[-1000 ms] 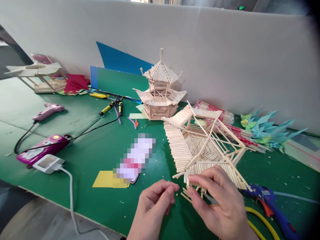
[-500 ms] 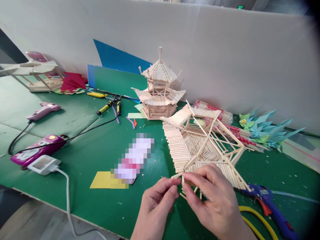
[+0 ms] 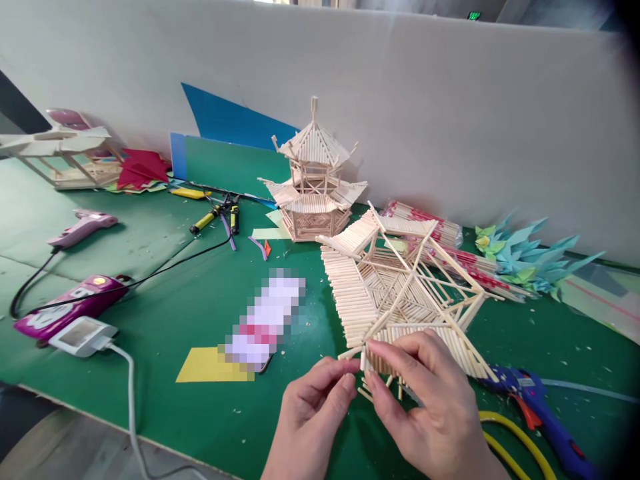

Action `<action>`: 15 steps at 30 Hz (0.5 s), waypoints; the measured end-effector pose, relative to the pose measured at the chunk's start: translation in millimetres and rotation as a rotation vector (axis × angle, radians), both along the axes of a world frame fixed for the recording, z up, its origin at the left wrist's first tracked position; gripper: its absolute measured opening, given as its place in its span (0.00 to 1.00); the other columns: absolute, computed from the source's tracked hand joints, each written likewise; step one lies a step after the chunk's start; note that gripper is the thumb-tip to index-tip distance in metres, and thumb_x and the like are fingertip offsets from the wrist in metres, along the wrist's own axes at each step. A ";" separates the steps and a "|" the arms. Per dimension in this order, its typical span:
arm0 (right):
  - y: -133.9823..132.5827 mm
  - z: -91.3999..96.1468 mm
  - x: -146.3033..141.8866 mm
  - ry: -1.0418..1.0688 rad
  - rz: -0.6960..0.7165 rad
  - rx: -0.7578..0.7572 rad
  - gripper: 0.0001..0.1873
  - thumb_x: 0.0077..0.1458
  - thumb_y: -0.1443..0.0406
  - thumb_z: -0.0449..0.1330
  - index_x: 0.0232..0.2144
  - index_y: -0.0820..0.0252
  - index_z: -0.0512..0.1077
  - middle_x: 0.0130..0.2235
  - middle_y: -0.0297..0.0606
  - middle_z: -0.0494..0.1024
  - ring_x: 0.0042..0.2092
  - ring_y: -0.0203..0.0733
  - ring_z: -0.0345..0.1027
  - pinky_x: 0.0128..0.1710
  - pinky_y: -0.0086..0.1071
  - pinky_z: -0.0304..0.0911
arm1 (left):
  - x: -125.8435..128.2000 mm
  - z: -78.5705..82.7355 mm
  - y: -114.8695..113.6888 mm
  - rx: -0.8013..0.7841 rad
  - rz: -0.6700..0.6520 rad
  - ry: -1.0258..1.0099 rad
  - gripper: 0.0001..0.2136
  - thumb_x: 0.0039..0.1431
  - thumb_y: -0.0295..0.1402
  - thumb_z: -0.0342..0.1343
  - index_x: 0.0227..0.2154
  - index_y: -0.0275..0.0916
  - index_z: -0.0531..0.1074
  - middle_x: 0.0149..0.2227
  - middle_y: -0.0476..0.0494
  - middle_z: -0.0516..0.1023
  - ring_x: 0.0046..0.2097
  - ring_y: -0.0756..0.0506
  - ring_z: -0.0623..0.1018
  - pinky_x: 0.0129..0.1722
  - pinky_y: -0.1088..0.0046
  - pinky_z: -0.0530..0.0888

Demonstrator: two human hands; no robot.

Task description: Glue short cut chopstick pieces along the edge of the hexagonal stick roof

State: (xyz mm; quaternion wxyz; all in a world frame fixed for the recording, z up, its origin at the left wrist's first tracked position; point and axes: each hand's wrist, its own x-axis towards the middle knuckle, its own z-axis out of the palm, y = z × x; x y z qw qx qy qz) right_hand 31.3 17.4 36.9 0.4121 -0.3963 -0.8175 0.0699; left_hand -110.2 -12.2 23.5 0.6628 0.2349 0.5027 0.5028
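Observation:
A stick-built pavilion model [image 3: 353, 293] made of pale round wooden sticks lies at the centre right, its roof partly covered with rows of sticks and partly bare frame. At its near corner my right hand [image 3: 430, 400] pinches a short wooden stick [image 3: 365, 358] between thumb and forefinger, against the roof edge. My left hand [image 3: 317, 410] is closed beside the same corner, thumb and forefinger pressed together by the stick ends; whatever lies between them is hidden. A blue glue gun [image 3: 543, 407] with an orange trigger lies right of my right hand.
A finished stick pagoda [image 3: 315, 193] stands behind. Bagged sticks [image 3: 450, 233] and teal folded paper [image 3: 535, 250] lie at the right. Leftward are pliers [image 3: 220, 213], a pink glue gun [image 3: 83, 227], a purple device [image 3: 75, 303], cables, yellow paper [image 3: 200, 365] and a blurred-out rectangular item [image 3: 267, 320].
The view has shifted slightly, so the table things sit a little further left. Both hands keep their places at the model's corner with hardly any finger movement.

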 end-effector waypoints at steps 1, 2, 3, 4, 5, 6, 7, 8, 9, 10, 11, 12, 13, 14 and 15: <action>-0.6 -0.2 0.4 -0.001 -0.011 0.002 0.18 0.44 0.74 0.59 0.41 0.65 0.69 0.29 0.38 0.67 0.30 0.39 0.60 0.26 0.36 0.60 | 0.2 -0.3 0.4 -0.005 0.007 0.001 0.06 0.45 0.33 0.60 0.28 0.41 0.78 0.27 0.49 0.68 0.35 0.46 0.70 0.36 0.71 0.67; -1.0 -0.4 0.5 -0.007 -0.020 0.004 0.18 0.44 0.73 0.60 0.41 0.65 0.69 0.29 0.38 0.67 0.30 0.39 0.60 0.26 0.36 0.60 | 0.4 -0.6 0.7 -0.013 0.013 0.002 0.06 0.44 0.33 0.61 0.27 0.41 0.78 0.26 0.49 0.68 0.34 0.46 0.70 0.37 0.71 0.67; -1.2 -0.5 0.3 -0.012 -0.027 0.007 0.17 0.44 0.72 0.60 0.40 0.65 0.69 0.29 0.38 0.67 0.30 0.40 0.60 0.26 0.36 0.59 | 0.7 -0.8 0.9 -0.020 0.019 0.004 0.06 0.44 0.33 0.61 0.27 0.40 0.78 0.26 0.50 0.67 0.33 0.46 0.70 0.36 0.71 0.67; -1.2 -0.6 -0.2 -0.018 -0.033 0.009 0.17 0.44 0.72 0.60 0.40 0.66 0.69 0.28 0.38 0.67 0.30 0.40 0.60 0.26 0.37 0.59 | 1.1 -1.0 0.9 -0.027 0.021 0.005 0.06 0.44 0.34 0.61 0.27 0.40 0.78 0.25 0.50 0.67 0.32 0.47 0.69 0.36 0.71 0.67; -1.0 -0.7 -1.0 -0.027 -0.041 0.006 0.17 0.44 0.71 0.60 0.40 0.66 0.69 0.28 0.38 0.67 0.30 0.40 0.60 0.26 0.37 0.59 | 1.5 -1.2 0.7 -0.034 0.022 0.005 0.06 0.44 0.34 0.61 0.27 0.40 0.78 0.24 0.50 0.67 0.31 0.47 0.69 0.35 0.72 0.67; -0.6 -0.7 -1.9 -0.036 -0.053 0.000 0.16 0.44 0.71 0.60 0.40 0.66 0.70 0.28 0.39 0.67 0.30 0.40 0.60 0.26 0.37 0.59 | 1.9 -1.4 0.5 -0.041 0.021 0.003 0.06 0.44 0.35 0.61 0.27 0.40 0.78 0.24 0.50 0.67 0.30 0.48 0.69 0.34 0.72 0.67; -0.1 -0.7 -2.8 -0.041 -0.069 -0.006 0.15 0.45 0.70 0.60 0.39 0.66 0.70 0.28 0.39 0.67 0.29 0.40 0.60 0.26 0.37 0.59 | 2.3 -1.5 0.3 -0.044 0.024 0.000 0.06 0.44 0.35 0.61 0.26 0.40 0.78 0.23 0.50 0.67 0.29 0.48 0.68 0.33 0.72 0.68; 0.3 -0.7 -3.5 -0.044 -0.084 -0.014 0.14 0.45 0.70 0.59 0.39 0.65 0.71 0.28 0.39 0.67 0.29 0.40 0.60 0.26 0.37 0.59 | 2.6 -1.6 0.0 -0.044 0.025 -0.005 0.06 0.44 0.35 0.61 0.26 0.40 0.78 0.23 0.50 0.66 0.29 0.48 0.68 0.32 0.73 0.68; 0.6 -0.7 -4.1 -0.044 -0.096 -0.021 0.14 0.46 0.69 0.59 0.38 0.65 0.71 0.28 0.39 0.67 0.29 0.40 0.60 0.27 0.37 0.59 | 2.8 -1.7 -0.3 -0.041 0.026 -0.010 0.06 0.43 0.35 0.61 0.26 0.41 0.78 0.23 0.51 0.66 0.28 0.49 0.68 0.32 0.73 0.67; 0.8 -0.8 -4.4 -0.042 -0.102 -0.023 0.13 0.46 0.69 0.59 0.38 0.65 0.71 0.28 0.39 0.67 0.29 0.40 0.60 0.27 0.37 0.59 | 2.9 -1.7 -0.6 -0.038 0.028 -0.015 0.05 0.43 0.35 0.61 0.25 0.41 0.79 0.23 0.51 0.66 0.28 0.49 0.67 0.31 0.74 0.67; 0.9 -0.8 -4.5 -0.041 -0.102 -0.025 0.13 0.46 0.69 0.59 0.38 0.65 0.71 0.28 0.39 0.67 0.29 0.40 0.60 0.27 0.37 0.59 | 2.8 -1.8 -0.8 -0.032 0.030 -0.019 0.05 0.43 0.35 0.61 0.25 0.41 0.79 0.22 0.51 0.66 0.27 0.50 0.67 0.30 0.74 0.67; 1.0 -1.0 -4.5 -0.040 -0.099 -0.024 0.13 0.46 0.69 0.59 0.38 0.65 0.71 0.28 0.39 0.67 0.29 0.40 0.60 0.26 0.37 0.59 | 2.8 -1.8 -1.0 -0.026 0.034 -0.019 0.06 0.43 0.35 0.61 0.25 0.41 0.79 0.22 0.51 0.65 0.27 0.50 0.67 0.30 0.75 0.67; 0.9 -1.1 -4.3 -0.042 -0.094 -0.028 0.14 0.46 0.70 0.59 0.38 0.66 0.71 0.28 0.39 0.67 0.29 0.40 0.60 0.27 0.37 0.59 | 2.6 -1.8 -1.2 -0.022 0.035 -0.016 0.06 0.44 0.35 0.61 0.25 0.41 0.79 0.22 0.51 0.65 0.27 0.50 0.66 0.29 0.75 0.67; 0.9 -1.3 -4.1 -0.043 -0.090 -0.033 0.14 0.46 0.70 0.59 0.39 0.66 0.71 0.28 0.39 0.67 0.30 0.40 0.60 0.27 0.38 0.59 | 2.5 -1.8 -1.3 -0.022 0.036 -0.014 0.06 0.44 0.35 0.61 0.26 0.41 0.79 0.22 0.51 0.65 0.27 0.50 0.66 0.30 0.75 0.67; 0.9 -1.4 -3.9 -0.042 -0.085 -0.039 0.14 0.46 0.70 0.60 0.39 0.66 0.71 0.29 0.40 0.66 0.30 0.40 0.60 0.27 0.38 0.59 | 2.4 -1.9 -1.3 -0.022 0.036 -0.012 0.06 0.44 0.35 0.61 0.26 0.41 0.79 0.22 0.51 0.65 0.27 0.50 0.67 0.30 0.75 0.67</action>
